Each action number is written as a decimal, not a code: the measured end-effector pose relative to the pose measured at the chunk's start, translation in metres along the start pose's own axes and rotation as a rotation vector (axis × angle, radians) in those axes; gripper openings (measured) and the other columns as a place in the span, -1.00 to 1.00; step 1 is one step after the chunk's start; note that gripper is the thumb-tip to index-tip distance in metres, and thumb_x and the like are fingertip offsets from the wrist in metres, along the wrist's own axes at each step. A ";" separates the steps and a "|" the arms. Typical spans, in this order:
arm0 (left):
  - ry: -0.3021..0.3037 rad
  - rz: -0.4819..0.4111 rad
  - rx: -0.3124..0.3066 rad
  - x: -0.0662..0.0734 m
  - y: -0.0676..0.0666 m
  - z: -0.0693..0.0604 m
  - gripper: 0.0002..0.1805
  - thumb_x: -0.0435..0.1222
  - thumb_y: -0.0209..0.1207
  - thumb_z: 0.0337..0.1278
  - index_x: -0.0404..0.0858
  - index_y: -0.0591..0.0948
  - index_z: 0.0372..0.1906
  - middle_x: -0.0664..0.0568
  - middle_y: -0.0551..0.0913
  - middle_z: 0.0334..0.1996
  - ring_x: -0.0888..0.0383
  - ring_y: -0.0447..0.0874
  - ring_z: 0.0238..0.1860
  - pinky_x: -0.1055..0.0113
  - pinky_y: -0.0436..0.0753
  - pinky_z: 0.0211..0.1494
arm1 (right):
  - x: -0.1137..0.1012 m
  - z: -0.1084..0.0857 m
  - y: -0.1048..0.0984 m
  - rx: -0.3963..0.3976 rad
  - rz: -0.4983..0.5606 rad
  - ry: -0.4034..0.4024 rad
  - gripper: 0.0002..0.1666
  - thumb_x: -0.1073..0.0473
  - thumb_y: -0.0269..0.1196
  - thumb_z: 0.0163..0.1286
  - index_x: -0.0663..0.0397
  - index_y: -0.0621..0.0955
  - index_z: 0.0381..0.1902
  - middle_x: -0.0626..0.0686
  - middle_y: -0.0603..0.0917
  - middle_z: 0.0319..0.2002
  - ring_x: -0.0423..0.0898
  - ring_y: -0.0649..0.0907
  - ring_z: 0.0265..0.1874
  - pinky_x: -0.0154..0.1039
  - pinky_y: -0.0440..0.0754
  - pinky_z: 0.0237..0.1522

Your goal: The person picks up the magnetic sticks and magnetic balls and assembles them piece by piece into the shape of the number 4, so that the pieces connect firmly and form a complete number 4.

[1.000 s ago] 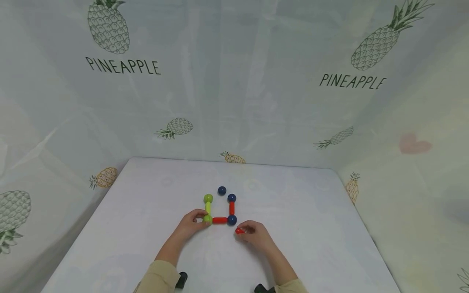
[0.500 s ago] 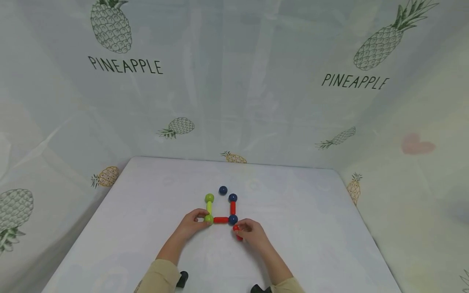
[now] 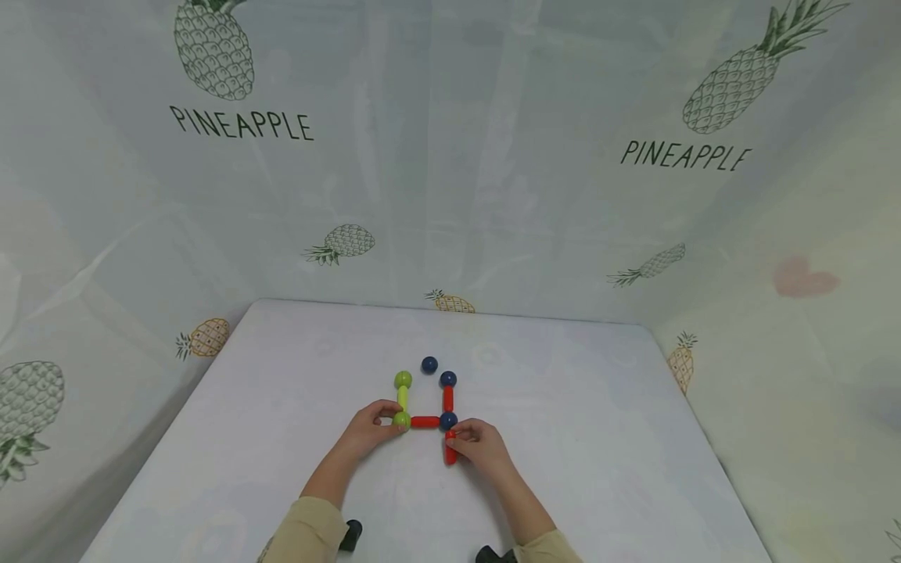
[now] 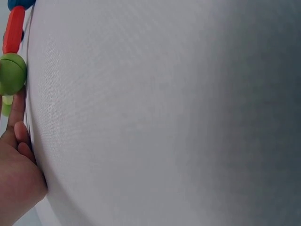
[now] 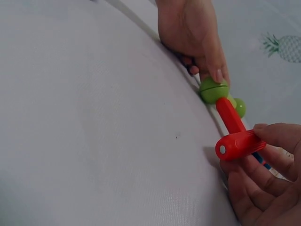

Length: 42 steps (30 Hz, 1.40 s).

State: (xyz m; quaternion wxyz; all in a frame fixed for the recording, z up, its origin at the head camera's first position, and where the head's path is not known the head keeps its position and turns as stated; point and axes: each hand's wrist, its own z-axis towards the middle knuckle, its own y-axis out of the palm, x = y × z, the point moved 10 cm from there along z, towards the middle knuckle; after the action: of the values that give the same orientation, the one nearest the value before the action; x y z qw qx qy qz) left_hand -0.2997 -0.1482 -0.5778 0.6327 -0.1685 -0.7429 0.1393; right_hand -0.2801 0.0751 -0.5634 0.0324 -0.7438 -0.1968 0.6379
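Observation:
My left hand (image 3: 369,428) pinches a green ball (image 3: 402,421) between thumb and fingers, at the near left corner of a toy frame of magnetic rods and balls. From that ball a red rod (image 3: 425,422) runs right to a blue ball (image 3: 448,421), and a light green rod (image 3: 403,399) runs back to another green ball (image 3: 403,379). A second upright red rod (image 3: 448,399) leads to the far blue ball (image 3: 448,379). With my right hand (image 3: 487,451) I grip a further red rod (image 5: 239,144), silver disc at its end, lined up just below the near blue ball; contact cannot be told.
One loose blue ball (image 3: 429,365) lies behind the frame on the white table (image 3: 563,438). Dark wrist devices (image 3: 350,536) show by both sleeves. A pineapple-print curtain (image 3: 450,156) stands around the table's back and sides.
The red rod in my right hand has swung from pointing at me sideways to lengthwise and moved left, up under the near blue ball. My left hand keeps its hold on the green ball.

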 end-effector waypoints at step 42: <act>0.000 0.002 0.006 -0.004 0.001 0.003 -0.67 -0.25 0.43 0.00 -0.16 0.65 -0.09 0.05 0.69 -0.14 -0.03 0.48 0.02 -0.01 0.40 0.14 | 0.009 0.009 0.003 0.086 -0.084 0.083 -0.74 0.22 0.40 0.19 0.16 0.54 -0.25 0.00 0.56 -0.49 -0.11 0.50 -0.54 -0.29 0.49 -0.50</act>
State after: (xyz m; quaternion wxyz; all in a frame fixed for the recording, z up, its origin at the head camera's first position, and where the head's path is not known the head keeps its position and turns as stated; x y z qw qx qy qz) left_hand -0.3022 -0.1493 -0.5825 0.6332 -0.1673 -0.7421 0.1423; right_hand -0.2875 0.0732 -0.5743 0.0994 -0.7588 -0.1989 0.6122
